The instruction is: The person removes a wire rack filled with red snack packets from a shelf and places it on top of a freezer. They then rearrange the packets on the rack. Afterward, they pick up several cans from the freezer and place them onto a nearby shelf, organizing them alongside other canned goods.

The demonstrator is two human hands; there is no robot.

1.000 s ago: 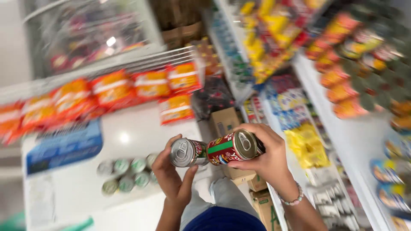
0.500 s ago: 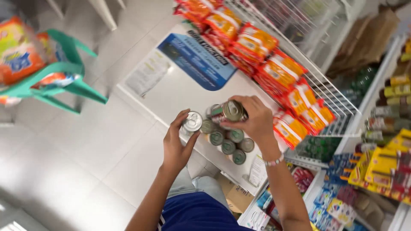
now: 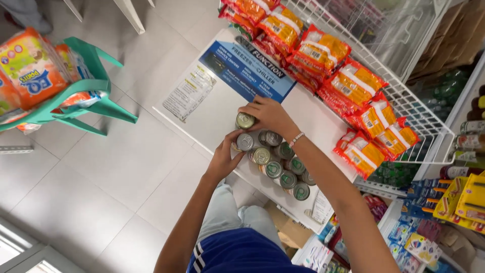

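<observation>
Several small tin cans [image 3: 281, 163] with silver lids stand in a cluster on a white chest freezer lid [image 3: 217, 116]. My left hand [image 3: 226, 157] is wrapped around one can [image 3: 245, 142] at the near-left end of the cluster. Over another can [image 3: 245, 120] at the far end, my right hand [image 3: 269, 115] closes its fingers on the can's side. Both cans rest upright on the lid beside the others.
A white wire basket [image 3: 404, 96] hung with orange snack packets [image 3: 353, 88] edges the freezer's right side. A green plastic chair [image 3: 86, 96] loaded with packets stands on the tiled floor at left. Shelves of goods [image 3: 454, 202] fill the right; a cardboard box [image 3: 285, 230] lies below.
Both hands have come down from holding cans in the air to setting them on the freezer lid beside the cluster. The camera has swung and tilted down over the freezer.
</observation>
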